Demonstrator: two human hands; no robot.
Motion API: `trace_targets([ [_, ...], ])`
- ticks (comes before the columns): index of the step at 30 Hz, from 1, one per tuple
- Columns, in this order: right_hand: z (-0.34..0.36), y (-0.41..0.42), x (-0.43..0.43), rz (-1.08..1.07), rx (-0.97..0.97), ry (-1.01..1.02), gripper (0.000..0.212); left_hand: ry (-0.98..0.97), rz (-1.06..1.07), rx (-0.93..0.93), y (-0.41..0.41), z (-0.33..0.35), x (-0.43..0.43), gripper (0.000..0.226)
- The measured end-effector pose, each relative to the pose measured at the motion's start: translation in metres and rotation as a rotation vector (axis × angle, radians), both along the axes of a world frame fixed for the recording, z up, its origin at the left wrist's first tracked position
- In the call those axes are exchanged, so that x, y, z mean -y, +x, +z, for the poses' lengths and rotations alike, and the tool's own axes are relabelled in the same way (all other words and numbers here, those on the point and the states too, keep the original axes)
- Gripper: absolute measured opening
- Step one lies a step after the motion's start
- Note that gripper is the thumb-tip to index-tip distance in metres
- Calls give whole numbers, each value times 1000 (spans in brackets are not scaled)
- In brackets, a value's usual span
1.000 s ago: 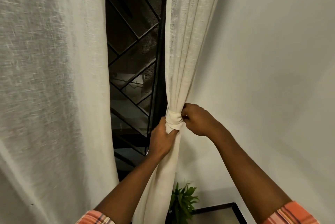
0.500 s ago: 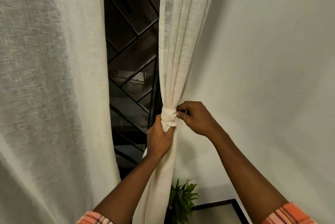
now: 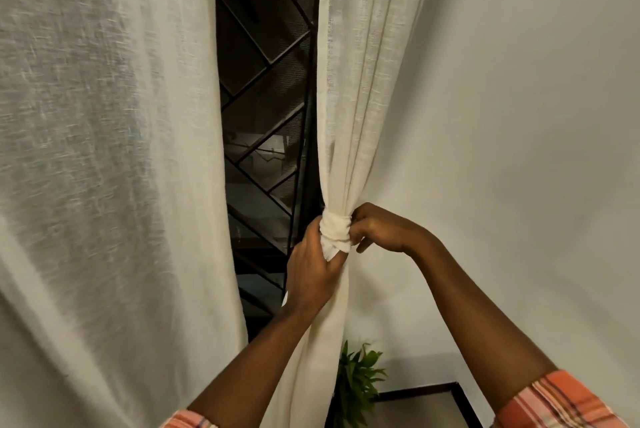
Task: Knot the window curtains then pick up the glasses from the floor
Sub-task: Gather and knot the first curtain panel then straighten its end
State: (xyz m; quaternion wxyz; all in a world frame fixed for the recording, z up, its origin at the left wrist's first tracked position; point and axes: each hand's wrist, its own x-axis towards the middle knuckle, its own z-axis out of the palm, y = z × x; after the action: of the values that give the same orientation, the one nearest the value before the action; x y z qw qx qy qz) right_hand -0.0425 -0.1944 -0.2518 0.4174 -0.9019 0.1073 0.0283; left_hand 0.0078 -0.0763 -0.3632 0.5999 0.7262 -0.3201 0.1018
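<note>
The right curtain (image 3: 360, 88), cream linen, hangs gathered into a tight knot (image 3: 335, 231) at mid height. My left hand (image 3: 311, 271) grips the curtain just under the knot, thumb against the knot's left side. My right hand (image 3: 384, 228) pinches the knot's right side with its fingertips. The left curtain (image 3: 104, 167) hangs loose and fills the left half of the view. No glasses are in sight.
Between the curtains shows a dark window with a black metal grille (image 3: 270, 108). A plain white wall (image 3: 519, 115) lies to the right. Below the knot stand a green potted plant (image 3: 358, 382) and a dark-edged floor border (image 3: 429, 393).
Both hands stay on the knot. The knot looks tighter and more bunched, and my right fingers have curled further into its side. The view shifted slightly.
</note>
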Motion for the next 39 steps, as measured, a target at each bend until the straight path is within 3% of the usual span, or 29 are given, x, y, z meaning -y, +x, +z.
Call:
trace_targets([
  [4,-7,1,5,-74,167,-153,7,-9,66,-40,3,-3,1,57],
  [7,-18,-2,5,-76,384,-269,14,-30,124,-85,7,-5,2,52],
  [10,-24,-2,4,-88,501,-211,25,-31,155,-106,9,-5,5,52],
  [13,-32,2,3,-106,497,-65,29,-5,151,-119,10,-9,12,50],
  [17,-44,12,11,-211,593,129,31,110,99,-104,11,-24,21,54],
  [24,-67,12,2,-562,791,1,25,250,24,-155,7,-47,30,82],
  [27,-95,5,-4,-600,756,34,11,291,-45,-243,9,-77,24,100],
  [31,-124,-1,-13,-546,633,58,23,317,-89,-252,-5,-98,12,105],
  [39,-136,-4,-32,-532,584,8,24,183,195,27,-8,-91,-12,59],
])
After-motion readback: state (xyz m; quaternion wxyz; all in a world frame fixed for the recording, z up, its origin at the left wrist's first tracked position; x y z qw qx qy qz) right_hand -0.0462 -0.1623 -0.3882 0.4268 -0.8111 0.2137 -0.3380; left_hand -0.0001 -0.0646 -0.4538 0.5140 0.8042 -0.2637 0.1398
